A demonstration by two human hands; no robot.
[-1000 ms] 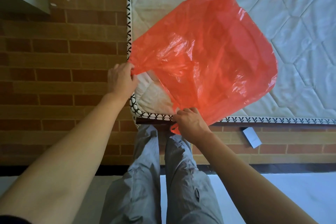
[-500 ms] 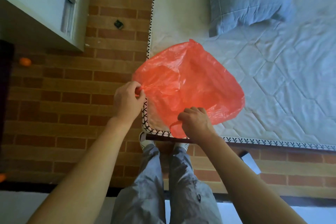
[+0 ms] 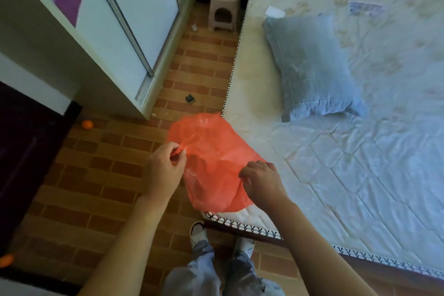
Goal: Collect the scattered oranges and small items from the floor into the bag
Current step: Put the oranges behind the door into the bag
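A thin red plastic bag [image 3: 211,161] hangs over the near corner of the bed, held by both hands. My left hand [image 3: 163,170] pinches its left edge. My right hand [image 3: 262,181] grips its right edge. One orange [image 3: 87,124] lies on the brick-pattern floor by the wardrobe's corner. Another orange [image 3: 6,260] shows at the far left edge. A small dark item [image 3: 189,98] lies on the floor between wardrobe and bed. A small white scrap [image 3: 194,27] lies near the stool.
A white sliding-door wardrobe [image 3: 115,31] stands on the left. The bed [image 3: 360,175] with a blue pillow [image 3: 310,72] fills the right. A pink plastic stool [image 3: 224,6] stands at the far end of the floor strip. A dark door [image 3: 26,163] is at left.
The view has lifted, showing more floor, the wardrobe, the stool and two oranges. The bag looks smaller and more gathered between my hands, which still hold its edges.
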